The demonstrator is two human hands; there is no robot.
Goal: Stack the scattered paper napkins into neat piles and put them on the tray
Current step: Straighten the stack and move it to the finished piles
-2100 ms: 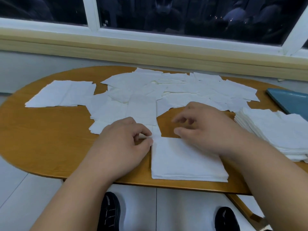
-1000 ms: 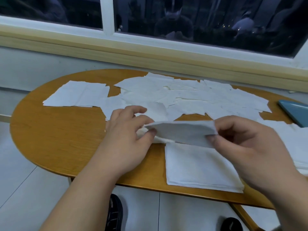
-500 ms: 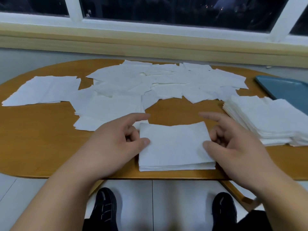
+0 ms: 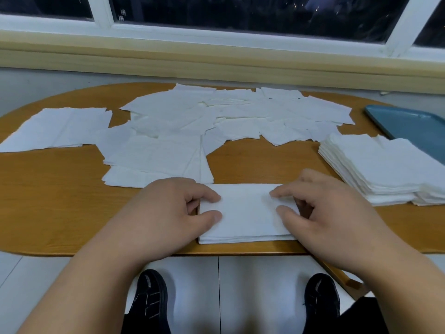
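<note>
At the near edge of the oval wooden table [image 4: 48, 201], the napkin [image 4: 245, 208] you just held up now tops the small white paper napkin pile [image 4: 245, 239]. Your left hand [image 4: 168, 213] and right hand [image 4: 325, 213] press its sides, fingers loosely curved, gripping nothing. Scattered white napkins [image 4: 180, 121] remain; blue plastic tray [image 4: 414, 121] far right, dark window [image 4: 240, 15] behind.
</note>
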